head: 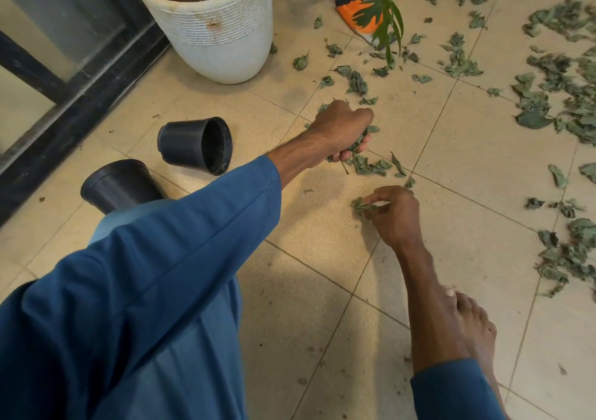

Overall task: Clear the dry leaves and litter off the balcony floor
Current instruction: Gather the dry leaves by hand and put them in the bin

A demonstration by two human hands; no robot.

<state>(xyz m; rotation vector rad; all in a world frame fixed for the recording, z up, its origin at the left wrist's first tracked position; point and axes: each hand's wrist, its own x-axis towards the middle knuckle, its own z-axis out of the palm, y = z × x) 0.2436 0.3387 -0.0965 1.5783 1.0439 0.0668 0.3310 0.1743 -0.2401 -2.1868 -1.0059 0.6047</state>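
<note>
Dry grey-green leaves (pixel 548 96) lie scattered over the beige tiled floor (pixel 322 290), thickest at the right. My left hand (pixel 338 129) grips a bunch of dry leaves just above the floor, with more loose leaves (pixel 371 166) lying right beside it. My right hand (pixel 392 213) pinches a small clump of leaves (pixel 361 206) between thumb and fingertips, close to the tile. Both arms wear blue sleeves.
Two black plastic pots (pixel 196 145) (pixel 119 184) lie on their sides at the left, beside a black door frame (pixel 64 113). A large white planter (pixel 219 29) stands behind them. An orange and black glove (pixel 358 13) lies under a green plant (pixel 387 9). My bare foot (pixel 471 326) rests at lower right.
</note>
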